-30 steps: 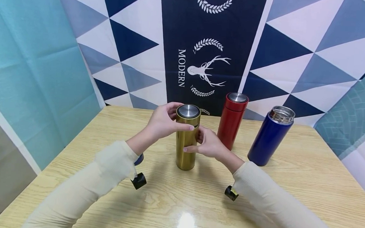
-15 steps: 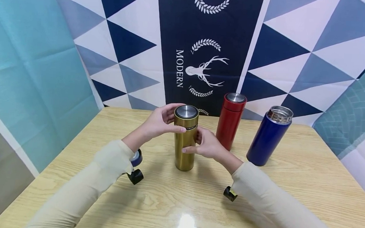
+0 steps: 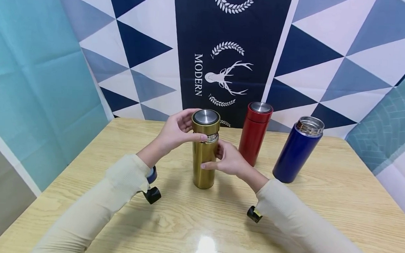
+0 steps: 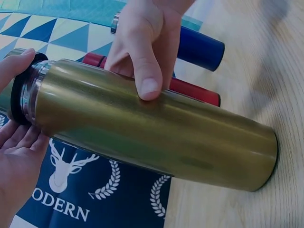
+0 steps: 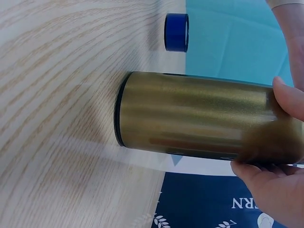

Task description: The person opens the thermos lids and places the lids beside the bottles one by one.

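Observation:
A gold thermos point(image 3: 204, 172) stands upright on the wooden table in front of me. My right hand point(image 3: 232, 161) grips its body from the right, the thumb lying across the front. Up at the top, my left hand point(image 3: 175, 132) holds the gold lid point(image 3: 205, 123) with its dark ring and steel disc. A band of shiny steel neck point(image 4: 31, 90) shows between lid and body in the left wrist view. The lid sits raised over the neck, in line with the body. In the right wrist view the thermos base point(image 5: 119, 110) rests on the tabletop.
A red thermos point(image 3: 255, 140) with its lid on stands behind to the right. Right of it is a blue thermos point(image 3: 296, 156) with an uncovered steel mouth. A blue lid point(image 5: 176, 32) lies at the left, partly behind my left sleeve in the head view. Patterned cloth point(image 3: 151, 62) hangs behind.
The gold lid has risen from the body along with my left hand, and the steel neck now shows below it. My right hand keeps its grip on the body.

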### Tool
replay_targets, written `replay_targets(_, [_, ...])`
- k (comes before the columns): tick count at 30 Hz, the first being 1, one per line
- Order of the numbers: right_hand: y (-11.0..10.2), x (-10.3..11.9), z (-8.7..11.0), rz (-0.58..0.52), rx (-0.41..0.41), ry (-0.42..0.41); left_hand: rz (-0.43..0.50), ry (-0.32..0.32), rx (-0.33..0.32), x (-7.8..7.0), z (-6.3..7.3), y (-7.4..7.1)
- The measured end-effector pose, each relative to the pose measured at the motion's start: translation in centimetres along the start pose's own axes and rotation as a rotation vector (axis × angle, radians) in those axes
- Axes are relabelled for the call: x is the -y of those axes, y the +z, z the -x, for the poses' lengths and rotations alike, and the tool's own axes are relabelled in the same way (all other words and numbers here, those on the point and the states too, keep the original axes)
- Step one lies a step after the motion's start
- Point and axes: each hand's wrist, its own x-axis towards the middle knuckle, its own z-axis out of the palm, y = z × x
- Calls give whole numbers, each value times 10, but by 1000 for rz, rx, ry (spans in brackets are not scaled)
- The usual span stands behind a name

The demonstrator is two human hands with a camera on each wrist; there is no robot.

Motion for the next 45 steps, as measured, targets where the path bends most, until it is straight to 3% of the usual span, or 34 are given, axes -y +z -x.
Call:
replay_targets(5, [-1, 0, -1, -16, -6, 4, -2, 9, -33, -6, 0, -7])
replay_targets(11, [-2, 2, 1, -13, -21, 15, -19, -8, -110, -16, 1, -28])
replay_targets(16, [-6, 4, 11, 41, -41, -5, -162, -22, -135, -15, 5, -52])
replay_targets(22, [-23, 5, 30, 63, -103, -32, -505, -71, -124, 7, 12, -80])
replay_targets(29, [-44, 7, 53, 100, -197, 102, -826, -152, -25, 41, 24, -110])
replay_targets(36, [-60, 3, 77, 133, -279, 181, -938, -190, 46, 66, 31, -130])
replay_targets(45, [-71, -6, 90, 117, -389, 293, -1023, -219, 113, 88, 37, -147])
